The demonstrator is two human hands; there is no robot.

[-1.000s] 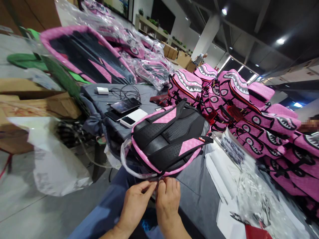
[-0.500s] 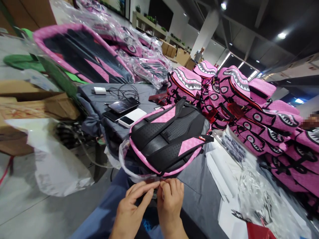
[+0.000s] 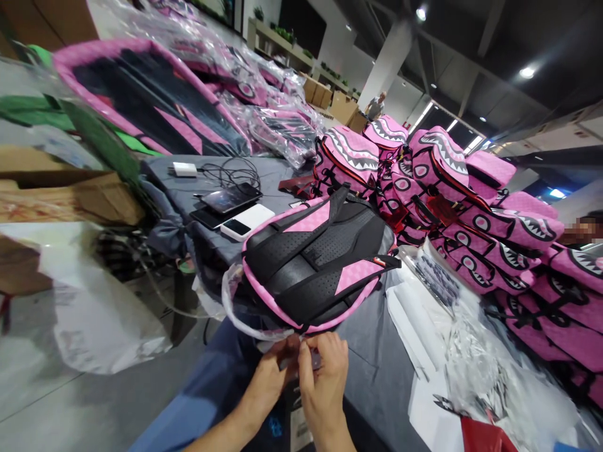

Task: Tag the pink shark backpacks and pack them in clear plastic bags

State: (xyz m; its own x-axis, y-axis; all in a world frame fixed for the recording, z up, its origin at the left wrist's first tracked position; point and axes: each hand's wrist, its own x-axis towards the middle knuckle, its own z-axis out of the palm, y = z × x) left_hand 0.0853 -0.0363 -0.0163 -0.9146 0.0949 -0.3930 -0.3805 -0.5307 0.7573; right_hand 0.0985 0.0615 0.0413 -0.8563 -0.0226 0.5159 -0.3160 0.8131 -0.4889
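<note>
A pink and black backpack [image 3: 315, 263] lies on the grey-covered table [image 3: 367, 342], its straps facing up. Clear plastic [image 3: 235, 317] wraps round its near left edge and runs down to my hands. Just below the bag's near edge, my left hand [image 3: 274, 370] is closed, its fingertips pinching at the plastic. Beside it, almost touching, my right hand [image 3: 325, 367] is closed too, with a bit of clear plastic showing between thumb and fingers. A dark item with a pale label [image 3: 300, 427] shows beneath my wrists.
Phones [image 3: 233, 198], a white device [image 3: 247, 221] and a charger [image 3: 183, 169] with cables lie at the table's left. Pink shark-mouth bags [image 3: 438, 163] are piled at the right, near plastic sleeves [image 3: 485, 358]. A cardboard box [image 3: 103, 198] stands left. A person [image 3: 375, 107] is far back.
My left hand has turned and its fingers have curled in close to my right hand. The labelled item now shows between my wrists. The view has shifted slightly.
</note>
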